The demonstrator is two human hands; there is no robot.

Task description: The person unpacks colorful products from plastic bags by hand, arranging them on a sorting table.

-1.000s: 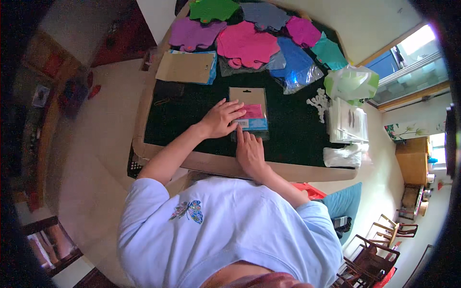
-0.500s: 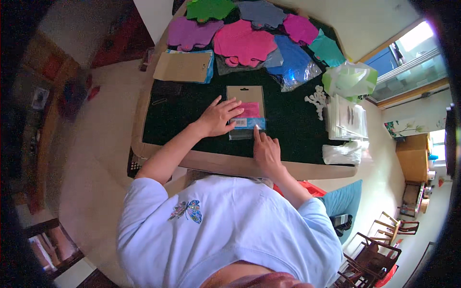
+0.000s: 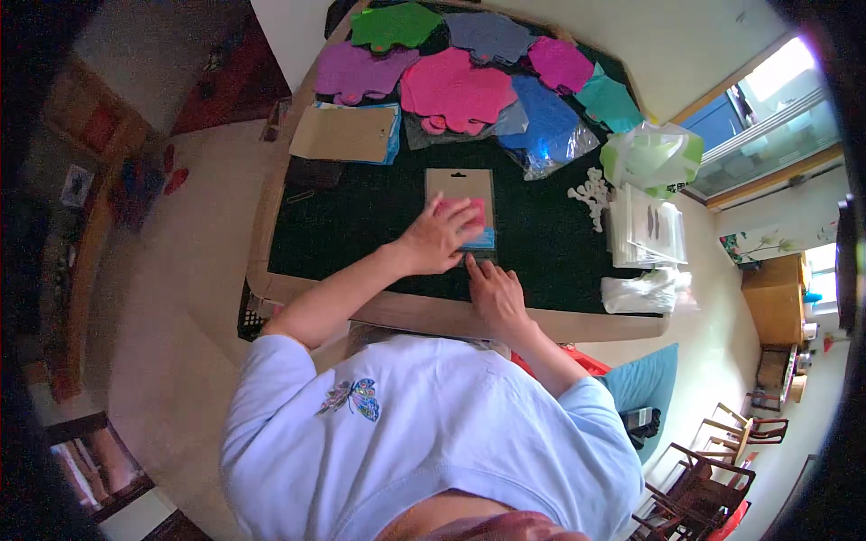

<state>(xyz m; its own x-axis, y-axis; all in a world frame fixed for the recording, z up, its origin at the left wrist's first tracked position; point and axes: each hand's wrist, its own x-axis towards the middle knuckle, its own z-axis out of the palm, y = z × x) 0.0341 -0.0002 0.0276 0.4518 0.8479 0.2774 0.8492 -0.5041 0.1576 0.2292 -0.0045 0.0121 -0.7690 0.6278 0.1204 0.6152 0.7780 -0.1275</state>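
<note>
Head view, entry taken from the worker's body outward: one person in a pale blue shirt sat at the near edge of one table (image 3: 271, 270) covered with a dark green mat. Right hand (image 3: 494, 293), one, lay flat on the mat at the near corner of the packet, fingers together and extended, clasping nothing. Left hand (image 3: 442, 236), one, was spread palm-down over the pink and blue inserts, pressing rather than gripping, fingers slightly apart. Beneath it lay one tan backing card (image 3: 460, 187) with a hang-slot at its far end, set near the centre of the mat and square to the worker; the pink and blue pieces sat on its near half. Judged step: seating or flattening the inserts against the card, with the near edge being aligned; the next move would likely call for holding the card down while the lower edge is smoothed or closed. Further right: one small white cut-out cluster (image 3: 591, 194), one stack of clear-sleeved sheets (image 3: 648, 233), one crumpled white bag (image 3: 645, 293), one green-tinted plastic bag (image 3: 654, 158). Further left: one tan card stack over blue (image 3: 343, 133). At the far edge: coloured flower-like felt shapes, about eight counted, namely green (image 3: 392, 25), grey-blue (image 3: 487, 34), purple (image 3: 356, 72), pink (image 3: 456, 90), magenta (image 3: 559, 63), teal (image 3: 609, 101), blue in wrap (image 3: 546, 122), and one grey partly hidden.
</note>
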